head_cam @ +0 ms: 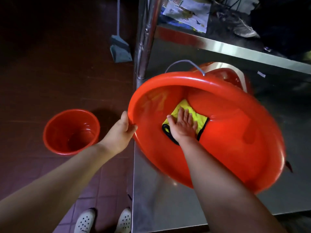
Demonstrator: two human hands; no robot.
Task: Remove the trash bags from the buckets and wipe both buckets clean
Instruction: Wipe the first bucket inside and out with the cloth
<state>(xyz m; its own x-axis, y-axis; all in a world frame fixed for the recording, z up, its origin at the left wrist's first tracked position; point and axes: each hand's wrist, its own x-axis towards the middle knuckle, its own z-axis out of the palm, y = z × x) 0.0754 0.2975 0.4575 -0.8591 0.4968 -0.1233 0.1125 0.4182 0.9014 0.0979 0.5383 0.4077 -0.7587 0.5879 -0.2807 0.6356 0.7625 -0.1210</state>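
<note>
Spare bucket [71, 132], dustpan [120, 48] nearby; maybe reflection

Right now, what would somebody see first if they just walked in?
The big red bucket tipped on the shiny metal table jumps out first, with the right hand pressing a bright yellow cloth flat inside it. The left hand grips its rim. Next comes a second red bucket standing on the dark tiled floor to the left.
</note>
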